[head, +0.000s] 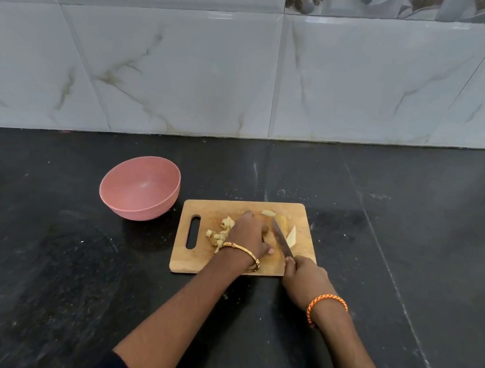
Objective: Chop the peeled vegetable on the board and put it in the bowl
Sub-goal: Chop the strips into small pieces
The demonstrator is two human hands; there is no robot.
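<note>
Pale yellow vegetable is lying in two lots on the wooden board [189,258]: small diced bits [221,233] piling near the handle-slot end, longer uncut strips [286,232] sitting toward the far right corner. The left hand [250,235] is pressing down on a piece mid-board, fingers curled over it; the piece itself is mostly hidden, so the exact hold is unclear. The right hand [304,277] is gripping the handle of the knife [282,238], blade angling across the board between the left hand and the strips. The pink bowl [140,187] is standing empty on the black counter [27,259], just beside the board's left edge. Judging handling: the flesh looks firm and light but probably damp and slippery, so strips are best pinned flat side down, fingertips tucked back from the blade; dice look too small to pinch singly, better scooped or scraped off the left edge into the bowl.
</note>
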